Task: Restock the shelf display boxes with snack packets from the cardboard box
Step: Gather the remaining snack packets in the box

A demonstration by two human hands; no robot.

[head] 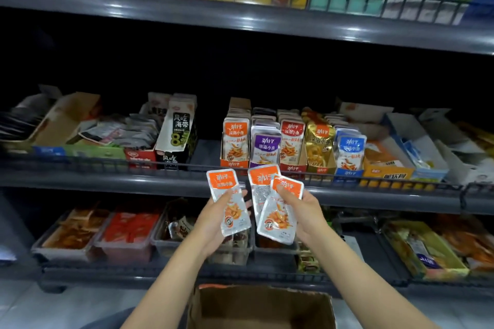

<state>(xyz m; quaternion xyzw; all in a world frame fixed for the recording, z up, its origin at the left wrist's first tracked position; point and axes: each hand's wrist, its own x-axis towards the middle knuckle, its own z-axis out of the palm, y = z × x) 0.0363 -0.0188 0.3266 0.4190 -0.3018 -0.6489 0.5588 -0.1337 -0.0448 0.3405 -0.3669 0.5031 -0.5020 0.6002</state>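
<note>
Two hands up at the shelf (pixel 160 181)! Left hand (pixel 213 224) grips one orange packet (pixel 230 203). Right hand (pixel 304 211) clutches two orange packets (pixel 275 208) above the cardboard box (pixel 262 307).

Two bare forearms rise from the near edge, one at left and one at right, with no sleeve on either arm. The left hand (pixel 219 219) and the right hand (pixel 304 211) are slim, ungloved, with short plain nails on visible fingers
</note>
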